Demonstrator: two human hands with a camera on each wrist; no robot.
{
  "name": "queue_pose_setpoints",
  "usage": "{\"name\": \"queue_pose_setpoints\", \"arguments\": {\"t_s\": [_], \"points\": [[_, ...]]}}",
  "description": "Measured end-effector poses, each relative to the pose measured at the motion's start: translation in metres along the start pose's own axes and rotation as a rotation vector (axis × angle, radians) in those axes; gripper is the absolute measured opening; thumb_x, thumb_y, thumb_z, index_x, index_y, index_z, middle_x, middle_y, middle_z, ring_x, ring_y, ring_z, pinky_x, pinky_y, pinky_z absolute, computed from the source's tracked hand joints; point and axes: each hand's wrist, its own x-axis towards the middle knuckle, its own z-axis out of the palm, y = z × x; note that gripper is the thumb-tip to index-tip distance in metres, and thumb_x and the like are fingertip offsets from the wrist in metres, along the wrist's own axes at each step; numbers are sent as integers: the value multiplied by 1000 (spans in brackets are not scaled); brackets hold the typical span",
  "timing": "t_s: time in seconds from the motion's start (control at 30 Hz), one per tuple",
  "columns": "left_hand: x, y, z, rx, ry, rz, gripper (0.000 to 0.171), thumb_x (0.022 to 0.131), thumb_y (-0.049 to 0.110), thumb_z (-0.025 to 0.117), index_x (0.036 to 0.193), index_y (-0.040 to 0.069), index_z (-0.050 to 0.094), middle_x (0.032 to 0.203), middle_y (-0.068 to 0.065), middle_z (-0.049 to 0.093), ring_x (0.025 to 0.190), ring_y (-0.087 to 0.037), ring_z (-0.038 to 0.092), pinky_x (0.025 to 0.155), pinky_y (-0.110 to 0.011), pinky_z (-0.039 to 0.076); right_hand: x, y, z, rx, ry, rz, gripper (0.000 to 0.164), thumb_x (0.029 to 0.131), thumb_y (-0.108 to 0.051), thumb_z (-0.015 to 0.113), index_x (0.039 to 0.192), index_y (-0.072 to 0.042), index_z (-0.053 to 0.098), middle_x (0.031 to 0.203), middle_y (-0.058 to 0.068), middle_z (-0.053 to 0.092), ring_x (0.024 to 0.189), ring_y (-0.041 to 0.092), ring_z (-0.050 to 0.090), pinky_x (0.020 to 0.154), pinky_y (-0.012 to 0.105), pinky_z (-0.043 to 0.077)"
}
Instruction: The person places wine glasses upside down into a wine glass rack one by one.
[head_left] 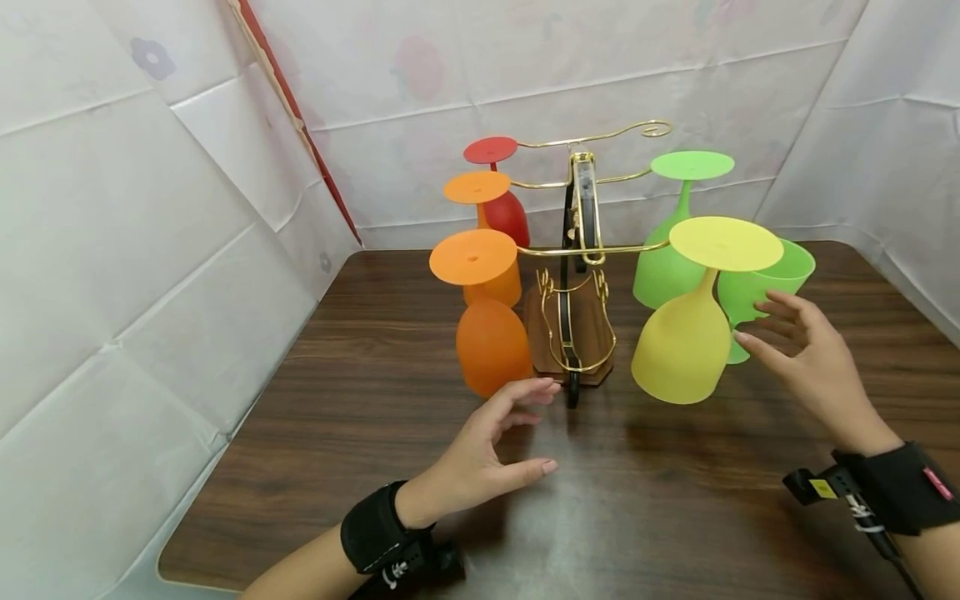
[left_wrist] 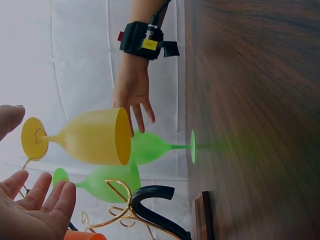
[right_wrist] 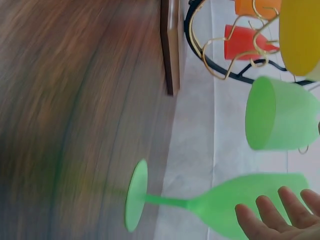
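Observation:
My right hand point(head_left: 813, 367) reaches beside an upright green goblet point(head_left: 761, 287) on the table, its fingers extended near the bowl. Whether they touch it I cannot tell. A yellow goblet point(head_left: 675, 358) hangs upside down from the rack's front right wire, partly in front of the green one. Behind it hangs another green goblet point(head_left: 660, 275). At the left side of the rack hang an orange goblet point(head_left: 491, 350), a second orange goblet point(head_left: 480, 187) and a red goblet point(head_left: 508, 218). Before the rack, my left hand point(head_left: 480, 458) holds nothing, thumb and fingers spread apart.
The goblet rack point(head_left: 567, 325) has gold wire arms, a black curved frame and a wooden base point(head_left: 592, 367). It stands on a dark wood-grain table point(head_left: 360, 433). White sheeting point(head_left: 600, 67) hangs behind and at both sides. Each wrist wears a black strap point(head_left: 900, 487) with a camera.

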Motion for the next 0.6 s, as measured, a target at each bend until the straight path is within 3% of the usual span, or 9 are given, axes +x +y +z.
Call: {"name": "queue_pose_setpoints", "arguments": {"t_s": [0.2,0.37,0.53,0.6], "points": [[0,0,-1,-13,7,-21,72,80,-5,70,141,4,33,141,-12,42,124,-24,44,96,-41,46,0,10,-8,-13,106,50,67,89,-24,66,144,-11,31,124,1,44,101,-12,41,73,-2,35],[-1,0,-1,-3,9,-9,72,80,-6,70,141,3,33,141,-15,42,123,-29,44,95,-42,46,7,20,-6,-21,147,94,68,89,-25,65,144,-7,30,133,15,39,101,-7,42,71,-3,35],[-2,1,0,3,7,-19,72,80,-5,70,141,3,33,140,-15,43,122,-31,44,96,-41,46,16,32,-3,11,104,164,76,90,-29,63,149,-12,18,145,23,23,121,26,41,72,2,34],[-2,1,0,6,8,-21,72,80,-5,71,141,3,33,140,-16,43,122,-31,44,96,-40,46,20,36,0,40,65,184,81,90,-31,63,150,-16,11,149,21,16,128,38,33,85,13,38]]}}
